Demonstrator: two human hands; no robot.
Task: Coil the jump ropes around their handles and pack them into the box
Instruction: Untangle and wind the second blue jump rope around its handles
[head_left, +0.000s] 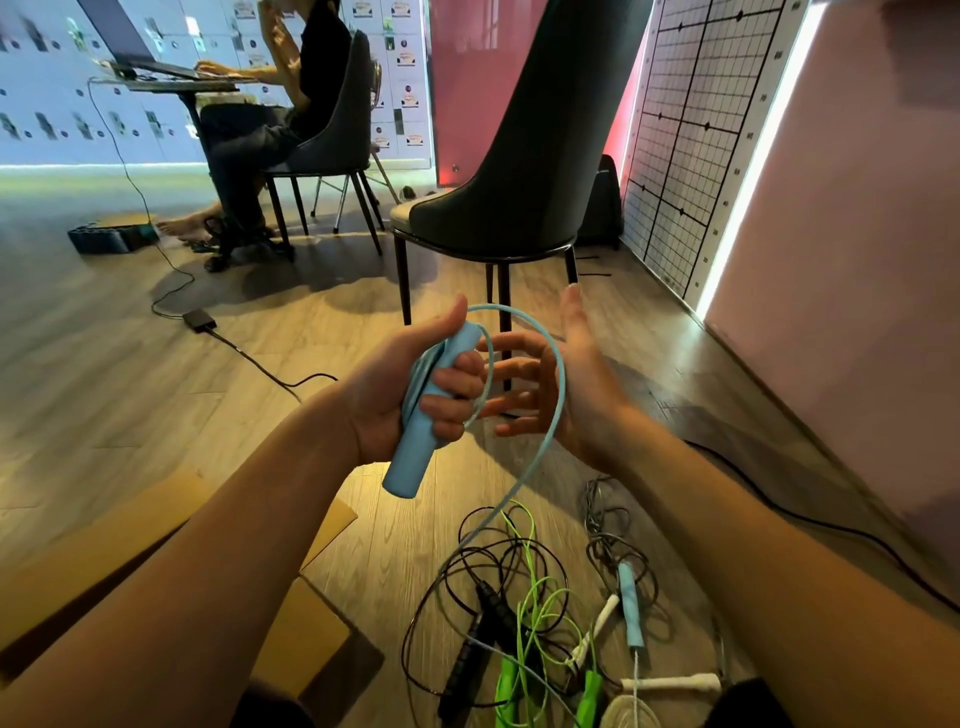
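My left hand (395, 395) grips a light blue jump-rope handle (415, 441), held upright with some turns of rope around it. Its light blue rope (558, 379) loops up over the handle top, passes across my right hand (550, 384), whose fingers are spread open behind the loop, and drops to the floor. Below lies a tangle of ropes: a black rope with black handles (488, 603), a green rope with green handles (506, 691), a white rope (675, 680), and the second blue handle (629, 603). The cardboard box (306, 618) sits open at lower left.
A dark chair (519, 156) stands just ahead of my hands. A person sits at a small desk with a laptop (145, 57) at the back left. A black cable and power adapter (200, 319) cross the wooden floor. A gridded wall panel (696, 130) is on the right.
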